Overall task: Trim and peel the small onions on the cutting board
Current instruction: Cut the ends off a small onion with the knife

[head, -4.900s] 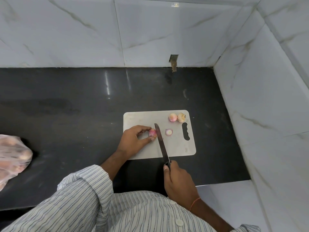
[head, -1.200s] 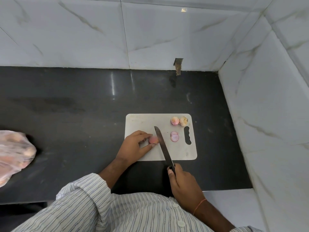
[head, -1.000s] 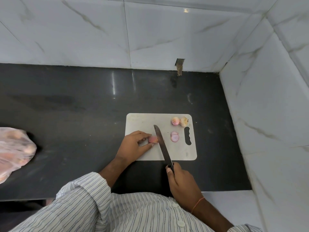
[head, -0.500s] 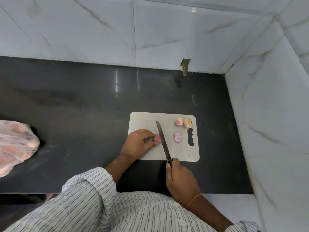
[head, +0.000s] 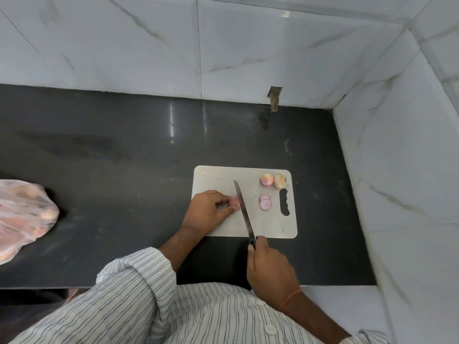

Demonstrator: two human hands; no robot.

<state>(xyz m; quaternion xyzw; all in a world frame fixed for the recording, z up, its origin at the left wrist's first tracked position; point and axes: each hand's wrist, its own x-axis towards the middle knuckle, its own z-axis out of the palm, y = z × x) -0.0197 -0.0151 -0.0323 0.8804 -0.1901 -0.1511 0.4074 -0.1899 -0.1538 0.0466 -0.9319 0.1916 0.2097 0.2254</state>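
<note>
A white cutting board [head: 273,224] lies on the black counter. My left hand [head: 207,211] pinches a small pink onion [head: 234,201] against the board. My right hand [head: 269,266] grips the handle of a long knife [head: 244,211], and the blade rests against the onion's right side. Cut onion slices [head: 265,202] lie to the right of the blade, beside the board's handle slot. Two whole small onions [head: 267,180] [head: 279,180] sit side by side at the board's far right corner.
A clear plastic bag of onions [head: 23,214] lies at the counter's left edge. White marble-tiled walls [head: 397,170] close the counter at the back and right. The counter's front edge runs just below the board.
More slices lie by the slot than 4.9 s ago. In the last second the blade has stayed against the held onion; mostly the camera has shifted.
</note>
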